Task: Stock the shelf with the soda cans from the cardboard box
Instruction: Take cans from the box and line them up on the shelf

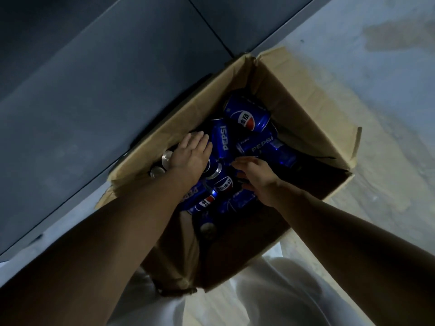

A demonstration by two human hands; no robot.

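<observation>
- Cardboard box (303, 109): open on the floor (388, 67), flaps up, set against a dark grey panel (94, 90); shelf not identifiable in this view.
- Soda cans (246, 117): blue Pepsi cans, all inside the box, piled loosely and mostly on their sides; a few by the left wall stand upright w/ silver tops (167, 157) showing.
- Left hand (190, 154): reaches into the box, fingers straight and spread, palm down over the cans near the left wall; appears to rest on a can, nothing gripped.
- Right hand (255, 172): also in the box, fingers loosely extended toward the centre of the pile, close to a can but not clamped on one; contact itself cannot be told.
- Step in hand (judged): picking phase, i.e. reaching for cans; none is lifted yet, box looks fairly full, so task is early.
- Next move (judged): each hand must curl round one can's body, favouring top-lying cans, e.g. the one w/ "PEPSI" lettering (221, 140) between the hands, then lift clear of the box walls w/o dragging neighbours.
- Pale cloth (270, 290) shows at the bottom edge, prob. the person's clothing.
</observation>
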